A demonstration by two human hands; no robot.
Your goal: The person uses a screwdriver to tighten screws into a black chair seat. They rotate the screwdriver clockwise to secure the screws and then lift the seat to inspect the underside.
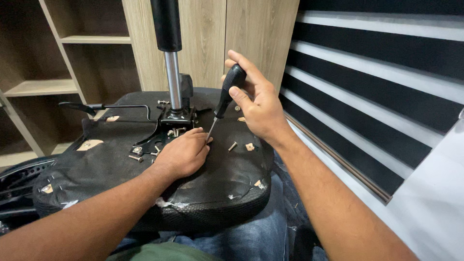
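An upturned chair seat (159, 179) lies across my lap, its black fabric underside facing up. My right hand (258, 104) grips a black-handled screwdriver (226, 96), tilted so the tip comes down toward the left, just beside the fingertips of my left hand (183, 153). My left hand rests flat on the seat, near the black metal mechanism plate (169, 123). A chrome gas cylinder (173, 77) rises upright from that plate. A loose screw (232, 145) lies on the fabric to the right of the tip, and more screws (136, 157) lie to the left of my left hand. A black lever (104, 107) sticks out to the left. Wooden shelves (72, 58) stand at the far left, striped blinds (377, 87) on the right.
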